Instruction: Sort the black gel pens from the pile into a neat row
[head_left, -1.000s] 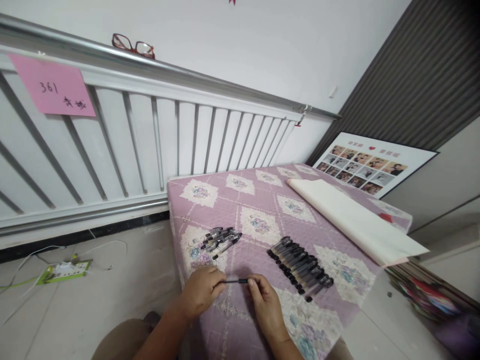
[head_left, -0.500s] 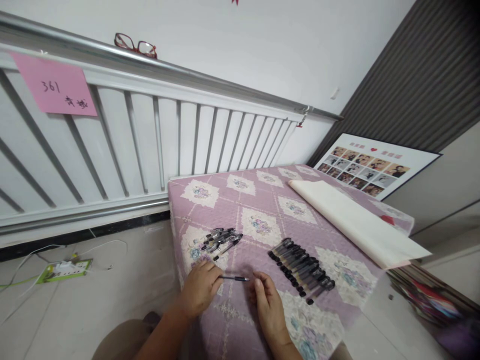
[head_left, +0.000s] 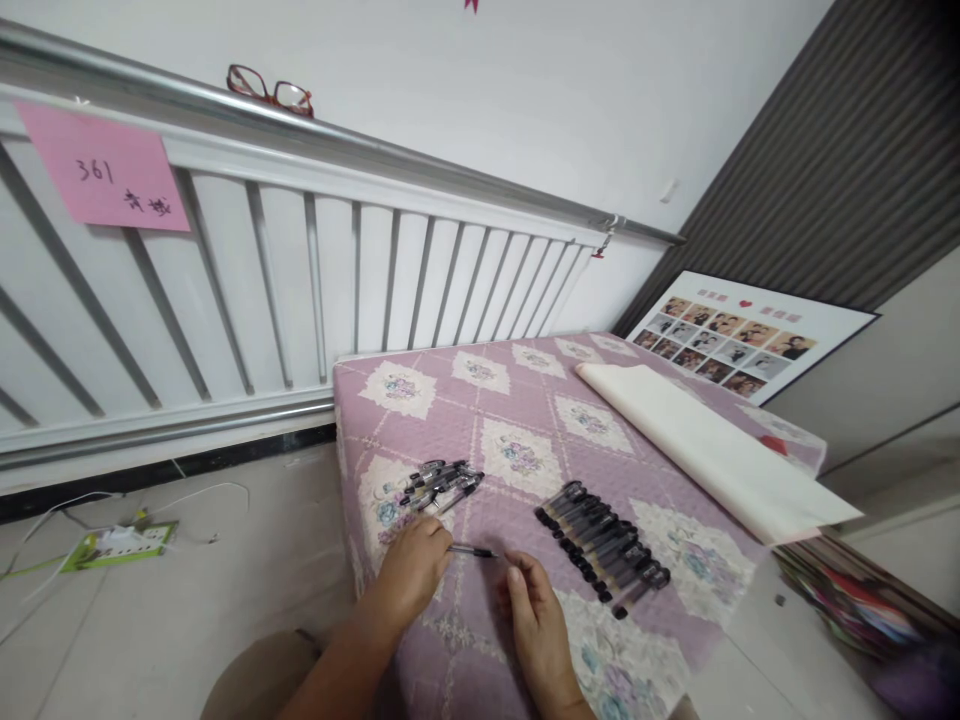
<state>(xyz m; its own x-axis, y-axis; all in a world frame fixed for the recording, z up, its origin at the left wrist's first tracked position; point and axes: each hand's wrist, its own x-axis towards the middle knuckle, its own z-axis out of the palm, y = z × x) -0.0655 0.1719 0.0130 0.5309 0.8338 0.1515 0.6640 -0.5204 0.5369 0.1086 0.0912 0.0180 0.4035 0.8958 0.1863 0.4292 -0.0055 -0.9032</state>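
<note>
My left hand (head_left: pixel 409 572) is closed on one end of a thin black pen (head_left: pixel 472 551) that points right, low over the purple quilted table cover (head_left: pixel 525 410). My right hand (head_left: pixel 534 612) lies just right of the pen's free end, apart from it, fingers loosely curled, holding nothing that I can see. A small heap of black pens (head_left: pixel 436 481) lies just beyond my left hand. A tidy row of several black pens (head_left: pixel 600 546) lies right of my right hand.
A cream paper roll (head_left: pixel 712 450) lies across the table's right side, a photo board (head_left: pixel 739 335) leaning behind it. White railing (head_left: pixel 300 270) with a pink note (head_left: pixel 101 180) and red glasses (head_left: pixel 268 92) stands behind. A green power strip (head_left: pixel 112 545) lies on the floor.
One second ago both hands held the pen between them. My right hand has let go and drawn back; my left hand keeps the pen and has shifted slightly toward the heap.
</note>
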